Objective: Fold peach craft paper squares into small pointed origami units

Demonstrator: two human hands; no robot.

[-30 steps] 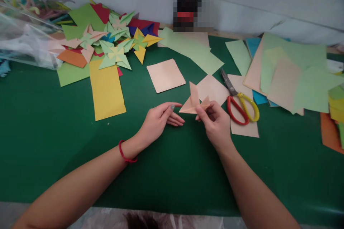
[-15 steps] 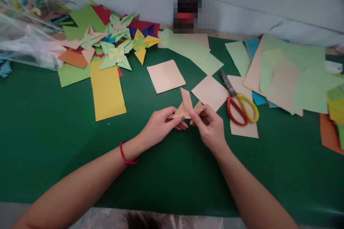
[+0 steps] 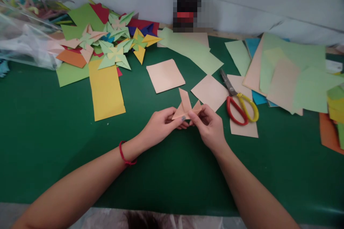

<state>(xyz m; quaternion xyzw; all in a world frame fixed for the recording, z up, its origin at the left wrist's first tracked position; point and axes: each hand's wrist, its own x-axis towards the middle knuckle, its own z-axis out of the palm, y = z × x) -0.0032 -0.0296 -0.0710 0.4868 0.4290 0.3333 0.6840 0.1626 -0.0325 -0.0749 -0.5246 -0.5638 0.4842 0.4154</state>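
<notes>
Between my two hands is a folded piece of peach origami paper (image 3: 185, 101), with one flap standing up and pointed corners at its sides. My left hand (image 3: 163, 120) pinches its left side, thumb on the near face. On the right side, my right hand (image 3: 209, 123) grips it with the thumb pressed near the middle. The fingers behind the paper are partly hidden. Just beyond lie a stack of peach paper squares (image 3: 165, 75) and another peach square (image 3: 209, 91). Scissors (image 3: 238, 100) with one red and one yellow handle rest on a peach sheet to the right.
Folded paper stars (image 3: 115, 54) and coloured sheets lie heaped at the back left, near a clear plastic bag (image 3: 29, 46). A yellow sheet (image 3: 106, 91) is left of my hands. Pale green and peach sheets (image 3: 292, 75) spread over the right of the green table (image 3: 172, 179).
The upright flap of the folded paper leans slightly further left. Both hands keep their hold in nearly the same place.
</notes>
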